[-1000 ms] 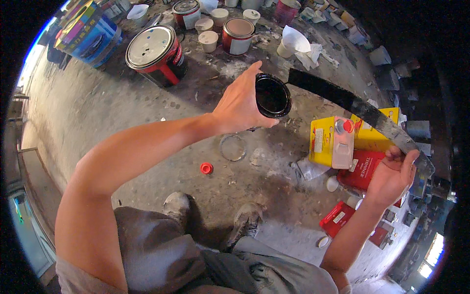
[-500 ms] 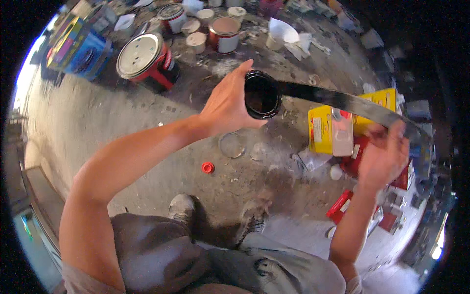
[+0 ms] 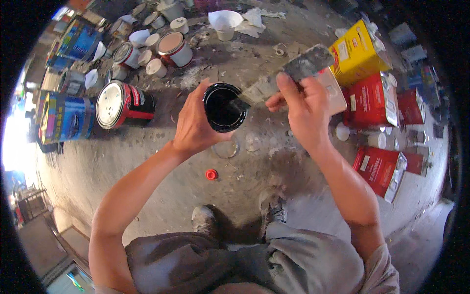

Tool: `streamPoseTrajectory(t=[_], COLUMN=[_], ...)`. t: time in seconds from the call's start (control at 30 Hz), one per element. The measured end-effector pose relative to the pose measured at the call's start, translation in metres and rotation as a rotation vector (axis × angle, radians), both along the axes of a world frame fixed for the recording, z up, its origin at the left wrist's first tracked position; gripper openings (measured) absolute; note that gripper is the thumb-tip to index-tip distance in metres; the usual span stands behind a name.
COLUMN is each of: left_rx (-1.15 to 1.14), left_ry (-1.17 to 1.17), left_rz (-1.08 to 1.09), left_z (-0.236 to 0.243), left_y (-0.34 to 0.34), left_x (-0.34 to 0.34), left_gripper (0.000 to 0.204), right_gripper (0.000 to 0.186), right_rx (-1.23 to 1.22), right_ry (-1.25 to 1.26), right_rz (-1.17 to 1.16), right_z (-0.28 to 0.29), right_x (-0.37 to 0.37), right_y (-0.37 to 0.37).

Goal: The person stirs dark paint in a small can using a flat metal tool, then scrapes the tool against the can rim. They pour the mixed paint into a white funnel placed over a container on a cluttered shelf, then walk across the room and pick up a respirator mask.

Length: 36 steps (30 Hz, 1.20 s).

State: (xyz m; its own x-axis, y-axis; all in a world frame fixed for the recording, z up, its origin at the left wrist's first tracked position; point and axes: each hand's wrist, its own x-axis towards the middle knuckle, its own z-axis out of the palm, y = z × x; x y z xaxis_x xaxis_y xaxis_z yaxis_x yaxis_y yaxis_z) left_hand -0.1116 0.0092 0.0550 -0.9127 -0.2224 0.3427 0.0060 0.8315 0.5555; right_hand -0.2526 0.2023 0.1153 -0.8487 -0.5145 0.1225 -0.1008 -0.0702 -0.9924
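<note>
My left hand [image 3: 192, 119] is wrapped round the side of an open can [image 3: 223, 128] with a dark, near-black inside. The can is held up above the floor, its mouth facing me. In my right hand [image 3: 307, 108] is a flat, grey-smeared stirring stick [image 3: 306, 63], pinched between thumb and fingers. Its blurred lower end reaches the can's right rim and seems to dip just inside. The far end points up and right, toward a yellow metal can [image 3: 356, 54]. How deep the contents are cannot be made out.
A red-and-black paint can [image 3: 115, 105] and a blue bucket [image 3: 68, 117] stand at left. Open paint tins [image 3: 175, 49] and a white paper-lined cup [image 3: 226, 32] are farther back. Red metal cans [image 3: 369, 103] line the right. A red cap [image 3: 211, 174] lies on the floor before my shoes.
The stick's far end has swung from right to upper right, and its near end has moved onto the can's mouth. My right hand has come closer to the can; the view has shifted right.
</note>
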Motion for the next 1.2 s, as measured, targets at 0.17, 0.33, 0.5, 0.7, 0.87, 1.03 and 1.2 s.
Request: streamPoseTrajectory(t=[0.17,0.33,0.5,0.7,0.87,1.03,1.2], left_rx=[0.012,0.009,0.009,0.033,0.03,0.0,-0.02], left_ry=[-0.029,-0.037,-0.063,-0.046,-0.066,-0.028,-0.074], left_rz=[0.022,0.011,0.018,-0.006,0.001,0.0,0.058], left_z=[-0.001,-0.005,-0.008,-0.007,-0.006,-0.007,-0.005], left_y=[0.0,0.005,0.003,0.005,0.005,0.003,-0.001], left_x=[-0.003,-0.004,-0.005,-0.006,-0.004,-0.004,0.001], left_gripper=[0.115,0.117,0.119,0.119,0.118,0.119,0.127], right_gripper=[0.032,0.034,0.037,0.034,0.037,0.04,0.036], right_rx=[0.088,0.076,-0.111,0.067,-0.009,0.156,0.05], right_ry=[0.191,0.119,0.108,0.204,0.253,0.34,-0.231], right_rz=[-0.039,0.019,-0.042,0.02,-0.031,-0.023,-0.043], right_z=[-0.01,-0.006,-0.01,-0.01,-0.01,-0.014,-0.007], right_x=[-0.002,0.006,0.002,0.008,0.006,0.005,-0.011], right_y=[-0.004,-0.002,-0.01,-0.003,-0.008,-0.003,0.002])
